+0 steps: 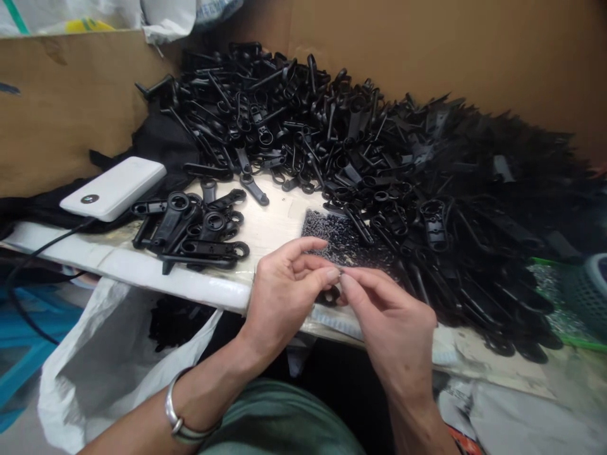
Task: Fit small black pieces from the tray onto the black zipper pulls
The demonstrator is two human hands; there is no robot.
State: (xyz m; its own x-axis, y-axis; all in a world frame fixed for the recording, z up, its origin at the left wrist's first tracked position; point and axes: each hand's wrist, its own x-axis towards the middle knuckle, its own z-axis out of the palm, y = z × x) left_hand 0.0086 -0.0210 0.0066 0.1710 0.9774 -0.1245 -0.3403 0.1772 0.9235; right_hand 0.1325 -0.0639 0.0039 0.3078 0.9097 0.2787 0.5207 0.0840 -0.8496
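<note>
Pale worktop (pixel 277 218), heaped black parts (pixel 351 136), cardboard wall (pixel 441 50) behind.

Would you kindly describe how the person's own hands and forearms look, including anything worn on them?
The left hand and right hand are ungloved, and no sleeve shows on either forearm. A silver-coloured bangle with a rounded bead encircles the left forearm. Green clothing shows between the arms.

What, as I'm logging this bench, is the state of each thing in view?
Left hand, fingers curled inward, grip unclear
Right hand, thumb and fingertip together, grip unclear
Large black heap, loose and jumbled
Smaller black pile, stacked loosely
Small dark pieces, loose
White power bank, lying flat
White bag, open
Green tray, holding shiny pieces
</note>
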